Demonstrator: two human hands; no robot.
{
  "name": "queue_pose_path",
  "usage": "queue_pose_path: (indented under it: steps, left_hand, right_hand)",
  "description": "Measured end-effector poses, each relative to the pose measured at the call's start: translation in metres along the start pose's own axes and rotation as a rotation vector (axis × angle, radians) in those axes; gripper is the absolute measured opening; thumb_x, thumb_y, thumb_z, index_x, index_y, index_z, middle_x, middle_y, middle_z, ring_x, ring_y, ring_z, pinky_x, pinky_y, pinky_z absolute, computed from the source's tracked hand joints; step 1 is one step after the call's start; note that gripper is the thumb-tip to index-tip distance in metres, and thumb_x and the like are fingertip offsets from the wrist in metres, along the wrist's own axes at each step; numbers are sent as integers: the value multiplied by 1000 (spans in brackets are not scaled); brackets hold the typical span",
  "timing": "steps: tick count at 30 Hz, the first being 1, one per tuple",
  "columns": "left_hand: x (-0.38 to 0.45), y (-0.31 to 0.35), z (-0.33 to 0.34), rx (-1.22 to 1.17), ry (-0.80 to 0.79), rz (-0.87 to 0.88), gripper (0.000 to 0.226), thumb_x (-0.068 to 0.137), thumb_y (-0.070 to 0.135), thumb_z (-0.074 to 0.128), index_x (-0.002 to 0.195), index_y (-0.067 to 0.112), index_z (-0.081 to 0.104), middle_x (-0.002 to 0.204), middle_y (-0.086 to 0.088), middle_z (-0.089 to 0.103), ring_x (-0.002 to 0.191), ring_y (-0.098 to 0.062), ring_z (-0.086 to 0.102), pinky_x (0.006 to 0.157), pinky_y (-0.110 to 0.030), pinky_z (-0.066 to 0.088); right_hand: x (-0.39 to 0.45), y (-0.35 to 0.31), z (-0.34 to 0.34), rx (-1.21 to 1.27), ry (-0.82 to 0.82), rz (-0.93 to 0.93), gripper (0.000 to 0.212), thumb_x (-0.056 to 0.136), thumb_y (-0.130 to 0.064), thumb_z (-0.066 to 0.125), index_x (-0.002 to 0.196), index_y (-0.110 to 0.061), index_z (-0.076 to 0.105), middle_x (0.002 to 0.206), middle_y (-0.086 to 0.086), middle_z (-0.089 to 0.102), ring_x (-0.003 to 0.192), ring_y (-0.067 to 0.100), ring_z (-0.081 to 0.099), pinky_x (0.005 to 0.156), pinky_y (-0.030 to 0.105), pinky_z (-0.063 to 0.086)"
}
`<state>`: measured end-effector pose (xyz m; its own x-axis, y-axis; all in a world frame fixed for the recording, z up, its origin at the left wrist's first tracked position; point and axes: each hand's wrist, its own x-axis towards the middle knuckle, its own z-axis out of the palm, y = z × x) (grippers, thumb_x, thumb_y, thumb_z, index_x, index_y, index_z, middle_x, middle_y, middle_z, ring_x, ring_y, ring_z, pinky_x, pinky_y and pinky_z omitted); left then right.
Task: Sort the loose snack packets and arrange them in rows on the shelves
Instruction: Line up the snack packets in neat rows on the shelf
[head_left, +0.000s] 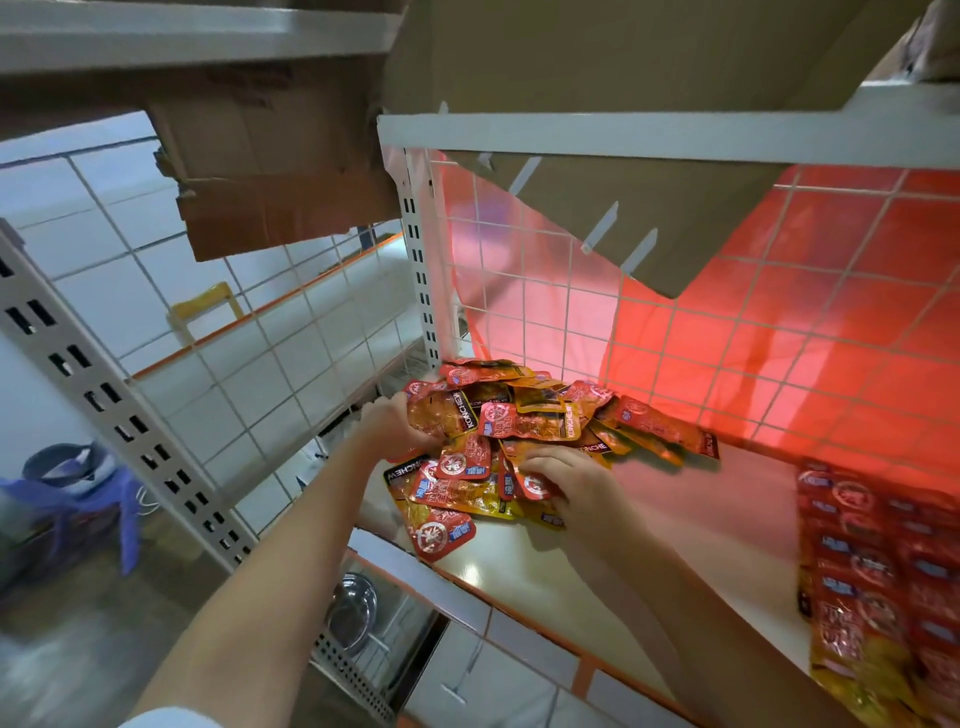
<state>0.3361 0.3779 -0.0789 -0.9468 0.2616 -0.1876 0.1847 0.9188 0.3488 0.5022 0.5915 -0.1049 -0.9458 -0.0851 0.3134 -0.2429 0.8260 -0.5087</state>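
Observation:
A loose heap of red and orange snack packets (540, 421) lies in the far left corner of the white shelf (691, 525). My left hand (389, 421) grips a packet (441, 413) at the heap's left edge. On the near side of the heap, my right hand (566, 480) curls its fingers over a red packet (530, 486). One packet (441, 535) hangs over the shelf's front edge. Rows of the same packets (878, 582) stand arranged at the right end of the shelf.
A wire grid (727, 312) backs the shelf, with red sheeting behind it. A slotted upright (418, 270) stands at the left corner. Cardboard (280, 176) sits on the shelf above. Below are a steel bowl (353, 608) and a blue stool (88, 499).

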Motion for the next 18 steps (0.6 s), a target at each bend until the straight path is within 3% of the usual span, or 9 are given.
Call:
queue_pose_path:
  steps: [2, 4, 7, 10, 13, 15, 18]
  left_hand:
    - [-10, 5, -6, -156, 51, 36, 56, 77, 37, 75, 119, 7, 54, 103, -6, 65, 90, -21, 62, 82, -33, 53]
    - [-26, 13, -13, -255, 123, 37, 39, 80, 31, 73, 109, 10, 56, 87, -1, 63, 75, -16, 61, 66, -29, 53]
    - [-52, 23, -15, -623, 161, 8, 32, 83, 26, 71, 107, 15, 54, 96, -3, 64, 84, -20, 65, 73, -38, 57]
    - [-82, 35, -8, -997, 104, -20, 29, 84, 19, 69, 110, 18, 54, 97, -2, 67, 84, -20, 68, 69, -34, 56]
    - [-108, 44, 3, -1164, 79, -14, 17, 87, 14, 66, 98, 23, 56, 92, 0, 68, 75, -16, 68, 57, -27, 56]
    - [-121, 44, 10, -1217, 72, -36, 15, 87, 14, 66, 96, 22, 57, 90, -2, 70, 70, -17, 70, 56, -27, 55]
    - [-138, 43, 20, -1284, 47, -51, 13, 86, 14, 66, 98, 18, 60, 92, -7, 72, 71, -21, 71, 60, -31, 57]
  right_hand:
    - [-1, 1, -1, -4, 33, -10, 37, 74, -4, 57, 109, -12, 69, 117, 1, 66, 110, 17, 60, 97, 17, 38]
    - [-2, 1, -4, 4, 79, -24, 42, 73, 0, 53, 110, -13, 69, 118, 1, 65, 111, 17, 60, 97, 21, 41]
    - [-1, -3, -12, 25, 166, -27, 42, 78, 7, 52, 109, -16, 68, 114, -1, 67, 105, 13, 60, 93, 12, 38]
    - [-3, -11, -22, 153, 257, 12, 36, 81, 9, 57, 106, -14, 70, 106, -2, 68, 97, 6, 58, 84, 1, 36]
    - [-7, -19, -32, 320, 273, 131, 33, 82, 3, 63, 108, -17, 68, 98, -7, 68, 88, -2, 59, 79, 8, 43]
    - [-11, -25, -41, 467, 239, 243, 34, 82, -2, 67, 106, -25, 62, 89, -13, 64, 77, -6, 58, 69, 7, 42]
    - [-17, -31, -49, 745, 223, 342, 28, 82, -6, 69, 100, -25, 59, 90, -12, 64, 78, -1, 60, 66, 8, 47]
